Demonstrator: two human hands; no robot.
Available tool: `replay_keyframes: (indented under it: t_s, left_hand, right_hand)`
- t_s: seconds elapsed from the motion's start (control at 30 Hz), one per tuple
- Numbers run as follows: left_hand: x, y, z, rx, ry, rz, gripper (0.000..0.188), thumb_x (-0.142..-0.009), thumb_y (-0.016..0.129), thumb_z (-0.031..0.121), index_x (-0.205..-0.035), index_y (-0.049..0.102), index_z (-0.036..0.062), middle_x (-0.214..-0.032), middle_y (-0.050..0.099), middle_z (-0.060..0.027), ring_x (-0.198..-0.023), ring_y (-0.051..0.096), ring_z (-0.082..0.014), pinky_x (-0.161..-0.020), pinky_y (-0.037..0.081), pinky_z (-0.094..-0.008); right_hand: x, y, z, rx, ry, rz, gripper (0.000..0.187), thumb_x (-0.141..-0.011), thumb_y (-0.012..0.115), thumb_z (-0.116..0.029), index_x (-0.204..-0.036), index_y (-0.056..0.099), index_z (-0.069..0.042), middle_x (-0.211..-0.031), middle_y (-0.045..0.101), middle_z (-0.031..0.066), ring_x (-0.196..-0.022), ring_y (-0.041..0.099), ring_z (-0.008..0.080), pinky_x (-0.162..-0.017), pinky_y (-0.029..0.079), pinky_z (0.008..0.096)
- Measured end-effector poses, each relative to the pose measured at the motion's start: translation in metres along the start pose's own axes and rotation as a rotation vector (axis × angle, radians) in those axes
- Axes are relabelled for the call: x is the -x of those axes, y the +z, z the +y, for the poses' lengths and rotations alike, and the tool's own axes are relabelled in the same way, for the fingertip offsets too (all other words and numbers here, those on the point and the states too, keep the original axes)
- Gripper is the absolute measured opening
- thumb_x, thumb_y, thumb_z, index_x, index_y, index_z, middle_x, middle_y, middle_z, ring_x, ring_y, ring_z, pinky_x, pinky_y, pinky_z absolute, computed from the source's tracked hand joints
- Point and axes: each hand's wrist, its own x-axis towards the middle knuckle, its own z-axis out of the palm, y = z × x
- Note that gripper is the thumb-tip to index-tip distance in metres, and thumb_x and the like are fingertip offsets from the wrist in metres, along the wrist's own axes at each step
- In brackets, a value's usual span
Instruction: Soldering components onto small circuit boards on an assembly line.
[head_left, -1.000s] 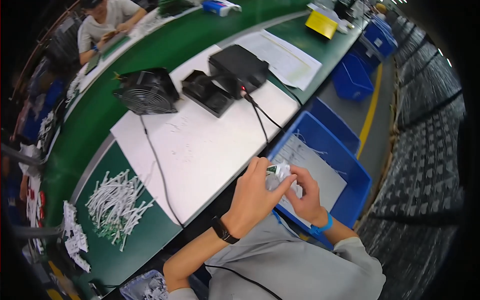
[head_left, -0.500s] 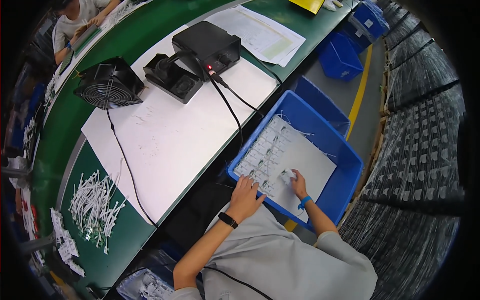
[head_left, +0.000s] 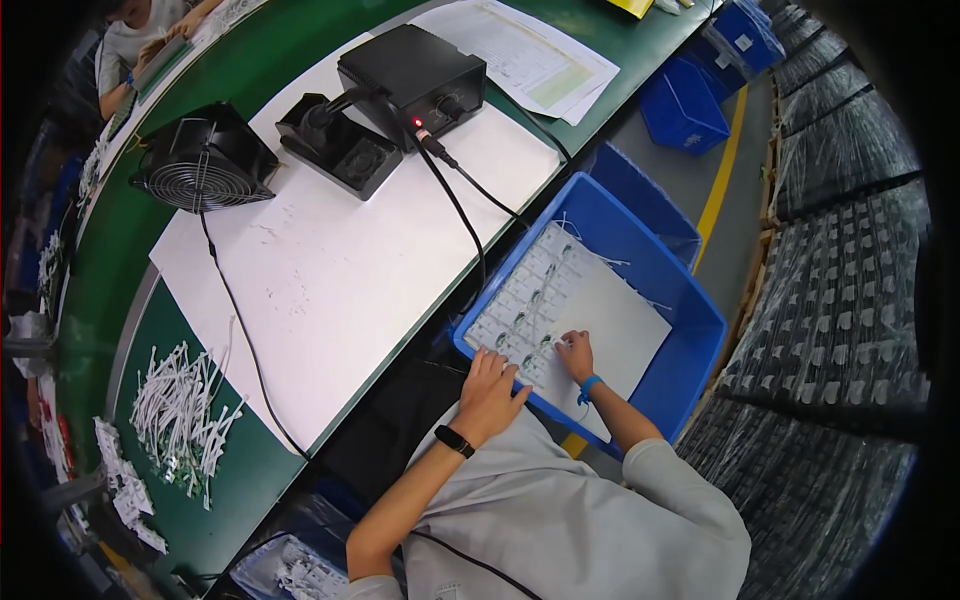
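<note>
A blue bin [head_left: 700, 375] stands at the right of the bench with a white sheet [head_left: 622, 325] lying inside. Rows of small white parts with green circuit boards and thin wires [head_left: 520, 300] cover the sheet's left side. My right hand [head_left: 577, 357], a blue band at its wrist, is over the sheet with its fingers closed on a small white part with a green board [head_left: 548, 342], at the edge of the rows. My left hand [head_left: 490, 385] lies on the bin's near left rim, fingers stretched and slightly apart, touching the nearest parts.
On the green bench [head_left: 160, 330] lie a white mat [head_left: 350, 270], a black fan [head_left: 205, 165], a soldering-iron stand [head_left: 340, 150], a black control box [head_left: 410, 80] and a heap of white wires [head_left: 180, 420]. Cables hang over the bench edge. A co-worker [head_left: 130, 45] sits far left.
My right hand has moved left with the small white part, bringing it down beside the rows. My left hand stays at the rim. The view has shifted slightly.
</note>
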Motion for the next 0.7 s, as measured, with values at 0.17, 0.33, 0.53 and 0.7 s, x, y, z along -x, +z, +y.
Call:
replay_keyframes:
  t_s: [0.17,0.33,0.53,0.7]
  left_hand:
    - [0.002,0.001,-0.002,0.015,-0.018,-0.004,0.044,-0.091,0.069,0.032,-0.111,0.067,-0.0069,-0.115,0.060,-0.0218,-0.122,0.050,-0.0382,-0.122,0.025,-0.0521]
    - [-0.002,0.004,-0.002,0.077,0.000,-0.019,0.044,-0.091,0.070,0.031,-0.113,0.067,-0.0068,-0.119,0.060,-0.0231,-0.124,0.050,-0.0396,-0.122,0.024,-0.0521]
    - [0.006,-0.009,-0.009,0.133,-0.051,0.005,0.044,-0.089,0.072,0.030,-0.118,0.066,-0.0028,-0.124,0.061,-0.0262,-0.126,0.052,-0.0406,-0.121,0.026,-0.0531]
    - [0.011,-0.036,0.011,0.376,-0.138,-0.059,0.032,-0.090,0.072,0.026,-0.112,0.066,0.0043,-0.116,0.064,-0.0154,-0.113,0.057,-0.0368,-0.100,0.046,-0.0448]
  right_hand:
    - [-0.007,0.009,-0.009,0.035,0.091,0.032,0.027,-0.081,0.076,-0.023,-0.099,0.068,-0.003,-0.104,0.057,0.0205,-0.093,0.060,0.0359,-0.087,0.051,0.0438]
    - [-0.010,-0.001,0.005,-0.085,0.156,0.093,0.031,-0.083,0.076,-0.025,-0.104,0.068,-0.003,-0.106,0.057,0.0204,-0.091,0.062,0.0336,-0.084,0.052,0.0431]
    - [0.027,-0.015,-0.050,0.056,-0.268,0.050,0.074,-0.082,0.078,-0.027,-0.141,0.045,0.002,-0.140,0.045,0.0310,-0.131,0.046,0.0429,-0.112,0.040,0.0462]
    - [0.040,0.002,-0.016,0.181,-0.392,-0.257,0.107,-0.086,0.069,-0.056,-0.157,0.021,0.008,-0.162,0.022,0.0318,-0.152,0.018,0.0468,-0.126,0.013,0.0520]
